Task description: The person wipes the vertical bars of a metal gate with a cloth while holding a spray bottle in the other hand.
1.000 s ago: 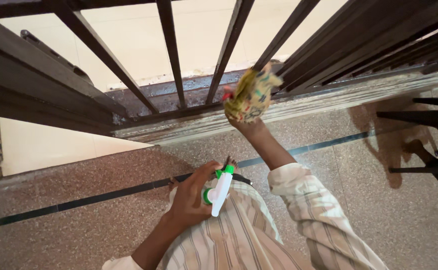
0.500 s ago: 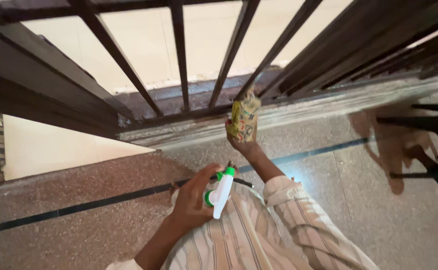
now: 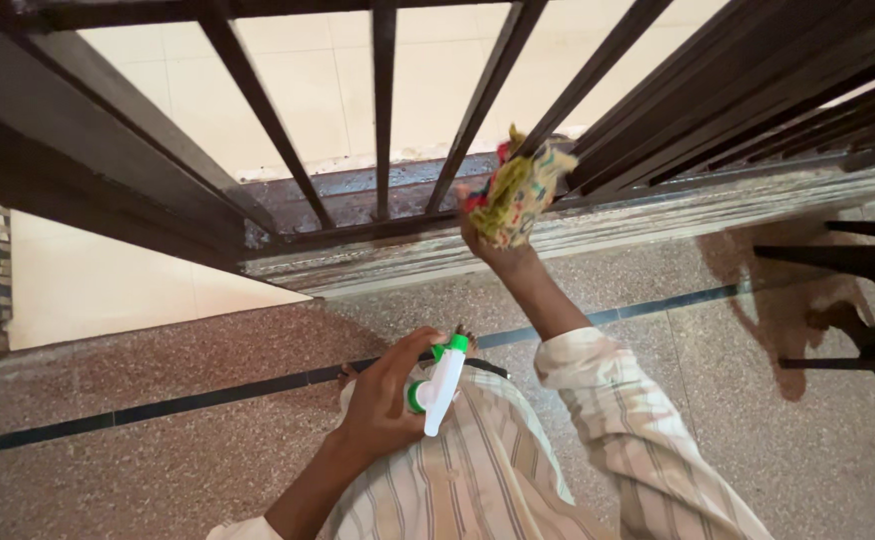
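Wiping at the gate bars (image 3: 383, 110) is under way, the cloth (image 3: 518, 190) being gripped in the right hand (image 3: 488, 235), the spray bottle (image 3: 440, 383) clasped in the left hand (image 3: 383, 405); the stained sill (image 3: 358, 200) is not yet cleaned.

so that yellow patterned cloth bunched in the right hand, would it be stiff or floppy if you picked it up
Probably floppy: the yellow patterned cloth sits crumpled in folds in the right hand, with loose corners sticking out against the dark metal bar. It looks light, since it is held up by a simple grip. It seems unlikely to slip, though whether it is wet cannot be told.
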